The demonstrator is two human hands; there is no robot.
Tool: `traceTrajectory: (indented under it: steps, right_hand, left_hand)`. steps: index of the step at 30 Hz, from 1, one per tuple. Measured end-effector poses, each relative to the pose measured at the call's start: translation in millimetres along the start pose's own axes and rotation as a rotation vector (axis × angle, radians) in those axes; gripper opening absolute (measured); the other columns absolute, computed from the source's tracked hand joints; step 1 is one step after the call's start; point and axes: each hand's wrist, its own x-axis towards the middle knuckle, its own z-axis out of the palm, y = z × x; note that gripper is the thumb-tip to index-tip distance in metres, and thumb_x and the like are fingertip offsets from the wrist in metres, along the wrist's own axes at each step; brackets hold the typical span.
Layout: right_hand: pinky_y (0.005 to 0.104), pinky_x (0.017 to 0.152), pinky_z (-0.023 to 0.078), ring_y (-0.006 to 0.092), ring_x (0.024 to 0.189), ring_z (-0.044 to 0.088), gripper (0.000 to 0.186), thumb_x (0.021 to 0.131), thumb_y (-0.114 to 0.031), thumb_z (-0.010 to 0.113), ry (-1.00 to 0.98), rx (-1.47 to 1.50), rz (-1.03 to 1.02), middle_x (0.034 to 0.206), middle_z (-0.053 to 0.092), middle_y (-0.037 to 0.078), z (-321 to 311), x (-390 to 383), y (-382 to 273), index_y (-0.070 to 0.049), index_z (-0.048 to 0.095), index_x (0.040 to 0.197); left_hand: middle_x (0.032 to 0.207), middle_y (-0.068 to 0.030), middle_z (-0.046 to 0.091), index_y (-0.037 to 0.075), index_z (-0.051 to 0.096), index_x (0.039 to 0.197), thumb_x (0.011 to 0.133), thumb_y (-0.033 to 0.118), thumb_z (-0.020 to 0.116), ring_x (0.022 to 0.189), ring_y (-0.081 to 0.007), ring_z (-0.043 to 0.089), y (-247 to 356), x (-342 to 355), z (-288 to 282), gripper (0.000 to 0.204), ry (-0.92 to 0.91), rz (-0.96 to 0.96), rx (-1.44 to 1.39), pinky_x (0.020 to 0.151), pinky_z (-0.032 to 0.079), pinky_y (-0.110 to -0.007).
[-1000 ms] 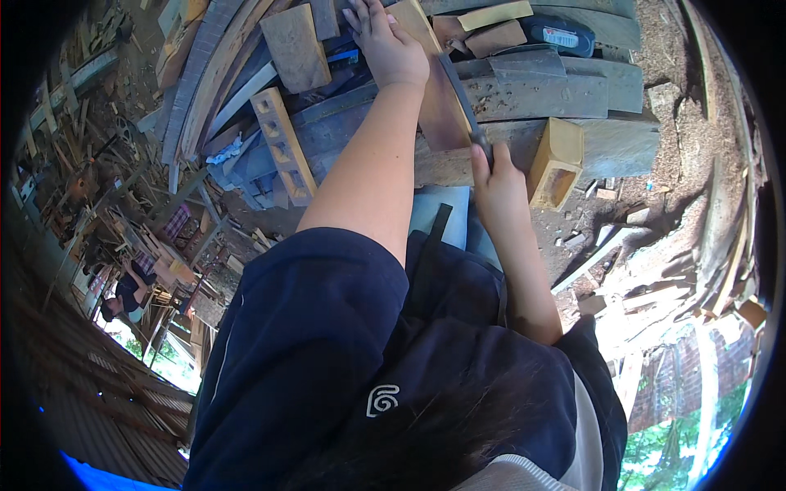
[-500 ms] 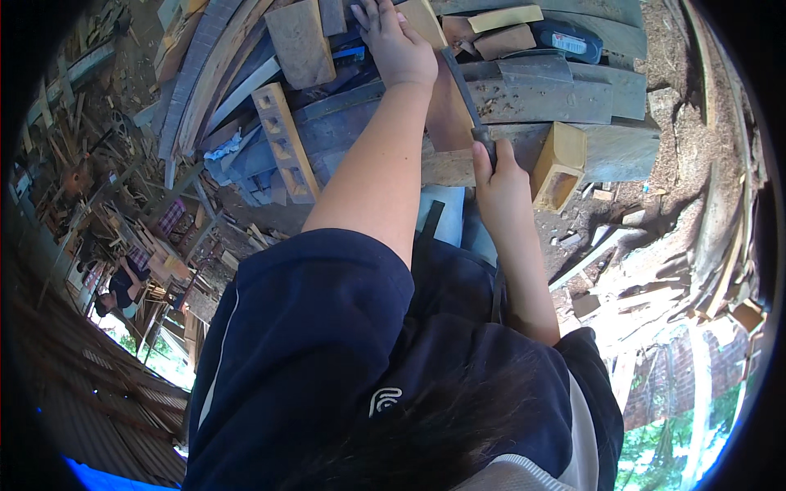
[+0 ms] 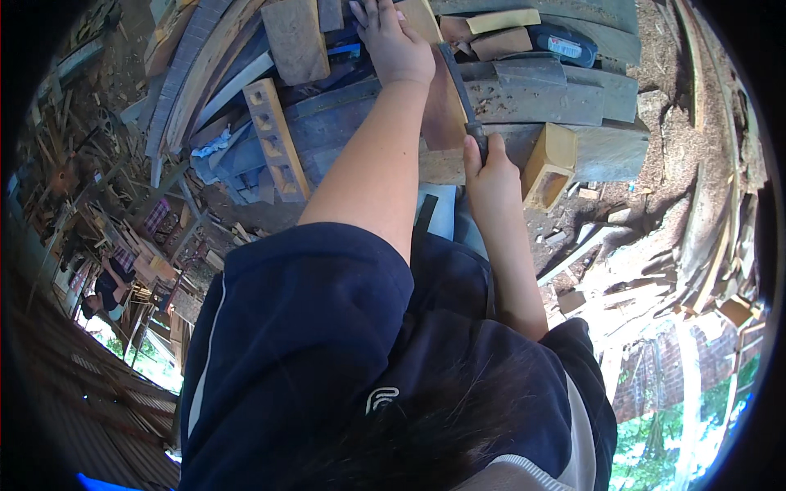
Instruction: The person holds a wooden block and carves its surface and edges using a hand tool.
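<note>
Right hand [image 3: 494,176] gripped the tool [image 3: 457,86] by its near end, against the board [image 3: 440,119]; left hand [image 3: 395,51] lay open over the board's far part. Work appeared under way; the remainder could not be judged. Planks [image 3: 540,90] supported the board; scraps [image 3: 584,250] littered the ground [image 3: 673,168].

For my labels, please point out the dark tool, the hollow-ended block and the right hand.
Dark tool [image 3: 457,85], head view: middle of its shaft.
Hollow-ended block [image 3: 552,152], head view: its upper face.
Right hand [image 3: 494,177], head view: its back.
</note>
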Motion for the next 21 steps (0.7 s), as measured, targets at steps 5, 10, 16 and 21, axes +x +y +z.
traceTrajectory:
  steps: [5,10,16,21]
  right_hand:
    - [0.057,0.068,0.053,0.0506,0.08,0.066,0.041,0.101,-0.042,0.051,-0.055,0.063,0.027,0.078,0.067,0.031,1,-6,11,-0.001,0.052,0.104]
    - [0.0575,0.074,0.053,0.0504,0.087,0.066,0.043,0.101,-0.045,0.05,-0.002,0.035,-0.039,0.084,0.068,0.03,0,41,-21,-0.003,0.053,0.106]
    - [0.0576,0.078,0.053,0.0531,0.09,0.065,0.046,0.1,-0.048,0.05,-0.048,0.044,0.015,0.087,0.068,0.031,-1,18,-9,-0.003,0.055,0.112]
    - [0.0575,0.074,0.053,0.0515,0.086,0.066,0.046,0.101,-0.045,0.05,0.013,0.001,0.006,0.085,0.068,0.032,1,20,-5,0.0,0.055,0.111]
  left_hand:
    - [0.164,-0.017,0.021,-0.001,0.031,0.153,0.103,0.007,0.036,0.153,-0.0315,0.013,2,2,-3,0.051,0.02,-0.01,-0.04,0.125,0.016,-0.04]
    - [0.162,-0.0192,0.024,-0.003,0.032,0.152,0.104,0.009,0.035,0.152,-0.0338,0.016,3,1,1,0.05,0.054,0.051,-0.067,0.125,0.017,-0.041]
    - [0.162,-0.0194,0.023,-0.003,0.031,0.152,0.102,0.007,0.038,0.152,-0.0339,0.015,-7,1,0,0.052,0.053,0.066,0.019,0.125,0.017,-0.041]
    - [0.163,-0.0191,0.022,-0.003,0.031,0.152,0.101,0.006,0.038,0.153,-0.0331,0.014,-1,-1,3,0.052,0.024,0.042,-0.016,0.125,0.017,-0.041]
